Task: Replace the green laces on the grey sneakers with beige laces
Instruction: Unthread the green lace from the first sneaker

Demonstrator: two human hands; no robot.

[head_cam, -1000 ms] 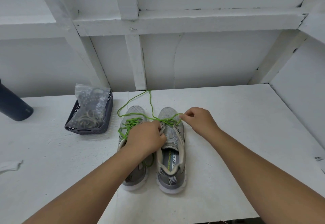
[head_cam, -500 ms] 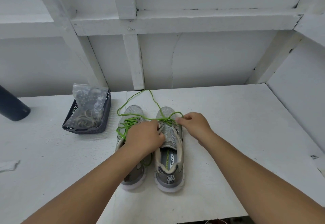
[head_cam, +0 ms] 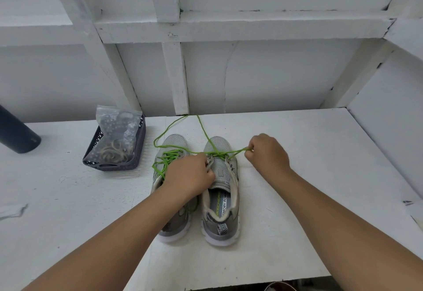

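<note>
Two grey sneakers stand side by side on the white table, toes away from me. The left sneaker (head_cam: 172, 146) still carries its green lacing (head_cam: 168, 157). The right sneaker (head_cam: 220, 201) has most eyelets bare; its green lace (head_cam: 217, 152) crosses the front eyelets, and its ends trail to the back wall. My left hand (head_cam: 188, 175) grips the right sneaker's left eyelet flap, covering part of the left sneaker. To the right of the toe, my right hand (head_cam: 266, 153) pinches the green lace and holds it taut.
A dark perforated basket (head_cam: 135, 153) holding a clear bag of beige laces (head_cam: 115, 146) stands left of the sneakers. A dark cylinder (head_cam: 18, 135) lies at the far left. A white scrap (head_cam: 12, 209) lies near the left edge. White walls close the back and right.
My right hand has pulled the green lace out to the right, away from the right sneaker. My left hand has kept its grip on the eyelet flap.
</note>
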